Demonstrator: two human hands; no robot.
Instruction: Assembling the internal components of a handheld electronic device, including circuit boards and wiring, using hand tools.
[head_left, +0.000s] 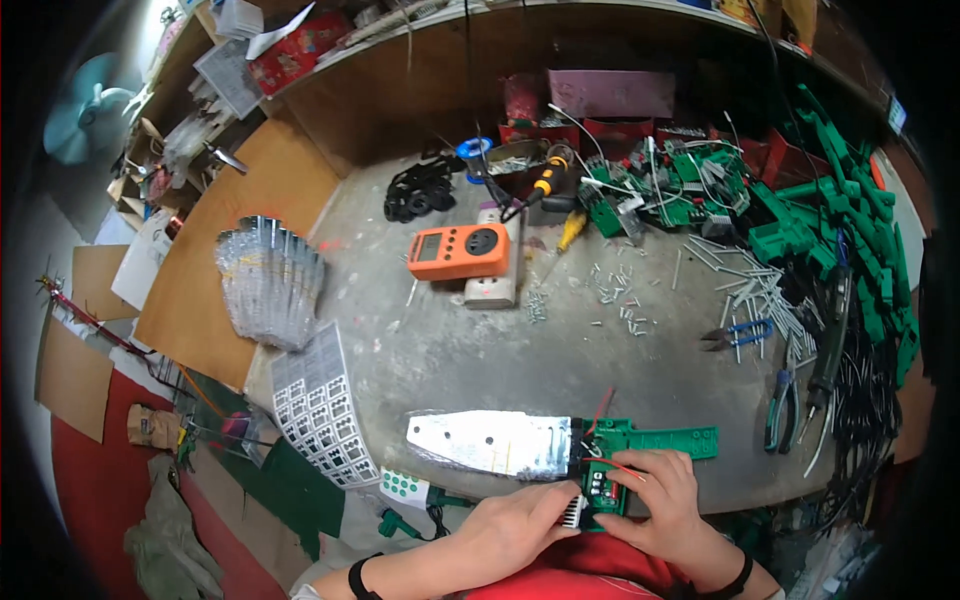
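Note:
At the table's near edge lies a green plastic housing [675,440] with a circuit board [602,488] seated in its near part. A long flat silver blade [490,442], wrapped in clear film, joins it and points left. My left hand [515,518] is closed at the housing's left side, its fingertips on a finned metal heat sink [573,512]. Across the housing's right side, my right hand [655,498] is closed, with thumb and fingers on its edges. A thin red wire [625,467] runs by the right fingers. The fingertips' undersides are hidden.
Behind are an orange meter [458,250], a white power strip [490,292], a yellow screwdriver [571,231] and loose screws [615,285]. Circuit boards [680,185], green housings [865,220], cutters [745,333], pliers [777,412] and a soldering iron [830,350] lie right. Bubble-wrapped blades [268,285] and a sticker sheet [322,405] lie left.

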